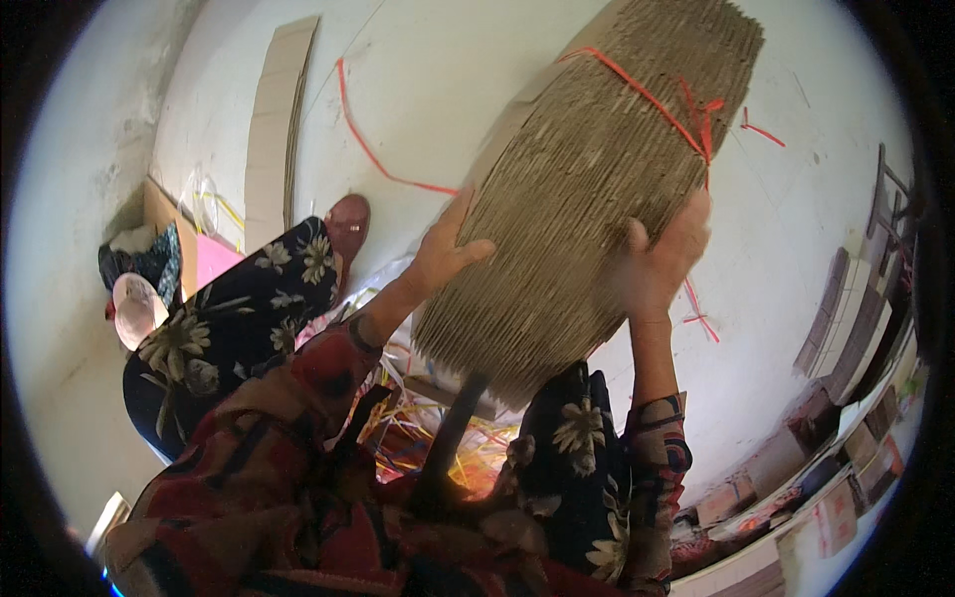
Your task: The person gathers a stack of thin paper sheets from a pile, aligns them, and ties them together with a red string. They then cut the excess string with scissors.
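A thick bundle of brown cardboard strips (557, 219) stands tilted in front of me, its corrugated edges facing up. A red plastic strap (647, 95) with a knot is tied around its far part. My left hand (446, 254) presses along the bundle's left side, thumb raised over the edge and fingers partly hidden. On the right side my right hand (668, 254) lies against the bundle, fingers stretched forward and slightly blurred. The bundle sits between the two palms. A loose red strap (373, 154) runs over the floor to the bundle's edge near my left fingertips.
A long flat cardboard strip (279, 119) lies at the far left. Yellow and white strap scraps (408, 433) are heaped between my knees, beside a dark post (453, 433). Stacked boards (851, 308) line the right. A pink round object (137, 310) is by my left knee.
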Available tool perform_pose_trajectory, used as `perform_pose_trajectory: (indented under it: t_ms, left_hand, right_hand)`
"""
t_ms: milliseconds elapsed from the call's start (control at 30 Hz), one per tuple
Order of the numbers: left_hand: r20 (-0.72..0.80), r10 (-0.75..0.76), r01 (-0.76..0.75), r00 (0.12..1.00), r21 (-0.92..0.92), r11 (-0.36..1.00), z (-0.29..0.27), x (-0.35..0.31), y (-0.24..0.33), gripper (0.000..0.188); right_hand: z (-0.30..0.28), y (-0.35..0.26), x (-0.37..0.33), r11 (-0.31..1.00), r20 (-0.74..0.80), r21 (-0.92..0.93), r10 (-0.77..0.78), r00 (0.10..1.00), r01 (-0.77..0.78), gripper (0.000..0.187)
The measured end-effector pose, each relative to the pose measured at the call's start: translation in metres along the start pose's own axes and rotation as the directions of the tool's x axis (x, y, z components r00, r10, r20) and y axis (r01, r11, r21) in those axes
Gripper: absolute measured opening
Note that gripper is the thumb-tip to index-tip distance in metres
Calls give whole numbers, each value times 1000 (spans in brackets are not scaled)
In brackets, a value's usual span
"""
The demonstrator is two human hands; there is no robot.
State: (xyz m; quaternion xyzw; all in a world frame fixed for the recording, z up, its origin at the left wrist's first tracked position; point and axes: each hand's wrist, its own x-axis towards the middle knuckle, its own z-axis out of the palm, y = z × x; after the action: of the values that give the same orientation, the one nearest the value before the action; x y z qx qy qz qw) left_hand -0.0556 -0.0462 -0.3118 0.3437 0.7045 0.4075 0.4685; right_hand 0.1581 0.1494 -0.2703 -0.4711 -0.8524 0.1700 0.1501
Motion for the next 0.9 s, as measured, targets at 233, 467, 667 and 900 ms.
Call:
perform_pose_trajectory:
  t_ms: [233, 467, 667, 900]
  left_hand:
    - [-186, -126, 99, 974, -145, 984, -26, 2, -1, 57]
    - [-670, -523, 581, 527, -165, 797, -81, 55, -52, 31]
    - [-662, -358, 447, 658, -39, 894, -97, 99, -73, 23]
    - [-504, -281, 25, 817, -455, 890, -96, 168, -14, 8]
  right_hand:
    - [42, -103, 15, 664, 362, 180, -731, 578, 726, 58]
    - [57, -108, 13, 647, 360, 150, -740, 568, 747, 41]
    - [61, -109, 10, 640, 299, 155, -756, 582, 752, 32]
    - [55, -109, 7, 672, 372, 220, -728, 576, 707, 22]
